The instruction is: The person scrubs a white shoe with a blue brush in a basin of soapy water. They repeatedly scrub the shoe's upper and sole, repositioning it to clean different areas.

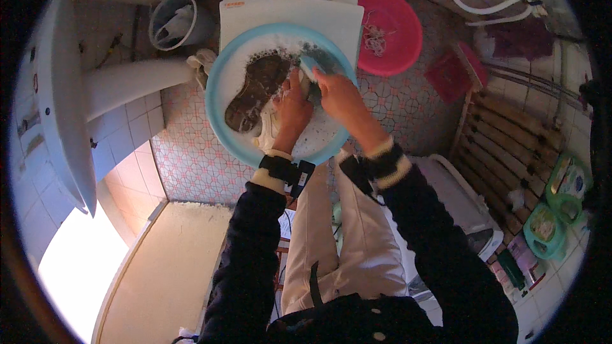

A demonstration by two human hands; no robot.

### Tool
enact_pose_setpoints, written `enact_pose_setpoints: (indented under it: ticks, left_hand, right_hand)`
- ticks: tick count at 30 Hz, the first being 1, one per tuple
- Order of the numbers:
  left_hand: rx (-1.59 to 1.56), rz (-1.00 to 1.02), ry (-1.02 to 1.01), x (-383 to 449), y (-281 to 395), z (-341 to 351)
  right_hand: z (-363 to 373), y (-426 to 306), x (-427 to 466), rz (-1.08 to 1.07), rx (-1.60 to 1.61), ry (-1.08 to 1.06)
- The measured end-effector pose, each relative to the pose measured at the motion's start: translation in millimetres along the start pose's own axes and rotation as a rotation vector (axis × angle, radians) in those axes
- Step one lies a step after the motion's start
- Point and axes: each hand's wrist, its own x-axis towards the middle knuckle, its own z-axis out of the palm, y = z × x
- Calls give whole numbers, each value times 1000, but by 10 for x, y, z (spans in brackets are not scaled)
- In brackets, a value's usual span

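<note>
In front of me a light-blue plastic basin (pixel 213 124) holds sudsy water (pixel 325 138). A shoe with a dark brown sole (pixel 260 81) lies in it, sole up, on the left side. My left hand (pixel 292 110) presses on a pale shoe (pixel 268 126) near the middle of the basin, its fingers partly over it. My right hand (pixel 337 95) grips a light-blue scrubbing brush (pixel 308 64) close to my left fingertips. The brush's underside is hidden, and the hand covers part of the pale shoe.
The basin rests on a white toilet (pixel 287 14). Right of it stands a pink basin (pixel 401 38) with a white tangle inside. A bin (pixel 184 24) and a sink (pixel 62 105) are on the left. A slatted wooden rack (pixel 507 153) and detergent bottles (pixel 545 231) are on the right.
</note>
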Motion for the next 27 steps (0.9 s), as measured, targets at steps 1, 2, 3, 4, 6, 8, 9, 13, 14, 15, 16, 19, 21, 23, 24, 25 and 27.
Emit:
enact_pose_setpoints:
  ticks: [1,2,3,4,6,8,9,13,14,15,16,19,21,23,24,25,27]
  left_hand:
    - [10,-30,-23,4,8,-4]
    - [-9,-32,-16,9,15,-4]
    - [-12,-71,-54,11,20,-4]
    - [-15,-68,-34,11,20,-4]
    - [-69,-9,14,-1,18,-9]
    - [-72,21,22,-12,8,-12]
    - [-50,-3,-25,-18,3,-10]
    - [33,27,-19,-19,-9,1]
    - [13,15,-6,-13,-6,13]
    - [2,-26,-19,-6,-8,23]
    - [-15,-29,-12,-3,-4,40]
    - [-125,-91,-74,-13,-10,64]
    - [-34,-32,-52,-24,-7,77]
    - [19,-28,-82,-30,-6,86]
    - [31,-35,-105,-27,-6,82]
    - [52,-31,-103,-24,-3,78]
    - [69,-38,-55,-21,5,65]
  right_hand:
    - [8,7,-148,-36,-8,13]
    - [32,4,-214,-15,-18,22]
    - [57,-3,-251,-23,-25,62]
    - [84,-17,-231,11,-40,27]
    - [109,-51,-72,-32,-59,60]
    - [78,-64,178,-47,-56,49]
    - [45,-61,240,-60,-40,56]
    - [-51,-37,-14,-12,-27,-20]
    - [-37,-41,-155,0,-26,-36]
    - [-10,-55,-257,1,-16,-11]
    - [21,-63,-279,51,-26,-58]
    - [108,-109,-123,-16,42,-11]
    - [119,-121,204,-19,-13,-13]
    - [73,-85,277,-27,-38,22]
    - [44,-64,249,-23,-39,36]
    - [21,-47,195,13,-42,42]
    - [-2,-24,-89,53,-10,-110]
